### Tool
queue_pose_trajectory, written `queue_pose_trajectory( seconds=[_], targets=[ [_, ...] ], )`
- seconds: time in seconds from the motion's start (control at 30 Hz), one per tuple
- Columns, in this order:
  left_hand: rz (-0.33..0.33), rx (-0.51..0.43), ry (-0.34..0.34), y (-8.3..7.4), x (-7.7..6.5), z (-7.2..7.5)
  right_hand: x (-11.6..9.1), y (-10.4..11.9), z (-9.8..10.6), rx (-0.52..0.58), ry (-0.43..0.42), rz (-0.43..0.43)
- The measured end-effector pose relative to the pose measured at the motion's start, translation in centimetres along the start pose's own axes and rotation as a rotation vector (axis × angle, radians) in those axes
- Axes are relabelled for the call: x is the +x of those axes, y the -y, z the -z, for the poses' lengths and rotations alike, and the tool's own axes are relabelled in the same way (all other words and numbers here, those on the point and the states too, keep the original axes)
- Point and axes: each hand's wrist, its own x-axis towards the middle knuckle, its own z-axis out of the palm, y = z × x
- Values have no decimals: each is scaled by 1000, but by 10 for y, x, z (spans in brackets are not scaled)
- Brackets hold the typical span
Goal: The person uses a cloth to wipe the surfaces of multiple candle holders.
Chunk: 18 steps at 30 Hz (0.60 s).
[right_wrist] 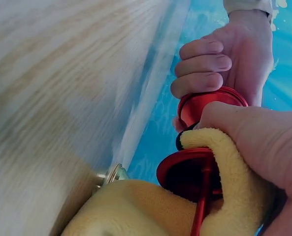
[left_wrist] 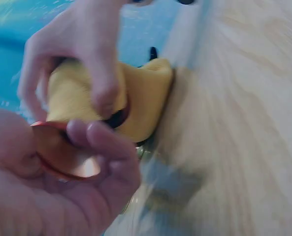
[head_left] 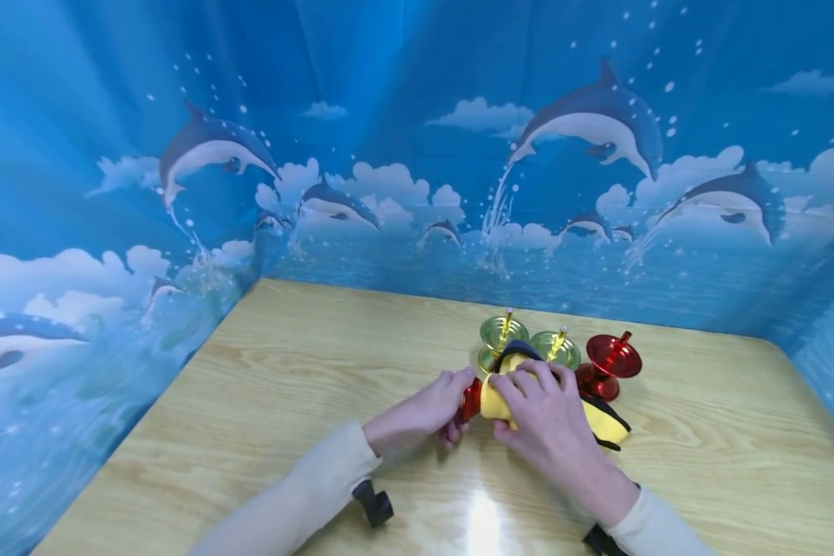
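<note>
A shiny red candle holder lies sideways between the hands, with a flared base, a shallow dish and a central spike. The left hand grips it by the base; its hollow underside faces the left wrist camera. A yellow plush cloth with black edging is folded about the stem and dish, and the right hand holds it around the holder. In the right wrist view, the red dish and spike show between cloth folds. Cloth and fingers hide part of the stem.
Behind the hands stand two green-gold candle holders, partly covered by the cloth. Another red holder stands upright to their right. The wooden table meets a blue dolphin-print curtain at its back and left edges.
</note>
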Motion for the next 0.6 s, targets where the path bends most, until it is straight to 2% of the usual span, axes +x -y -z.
queue_pose_trajectory(
  seconds=[0.07,0.13,0.27,0.37,0.43,0.5,0.6],
  targets=[
    [31,-8,46,-2,1,2,-1,0,0,1,-2,2],
    [4,58,52,-2,1,5,-1,-1,0,18,5,-7],
    [-158,280,27,2,0,10,0,-3,4,65,33,-43],
    [-272,397,30,5,-2,13,2,-5,6,87,51,-68],
    [-315,437,14,6,-3,12,2,-5,6,85,47,-70],
    [-319,452,-13,7,-3,10,2,-4,4,75,34,-61],
    [-269,403,-62,8,-3,5,0,-1,1,36,-2,-17]
  ],
)
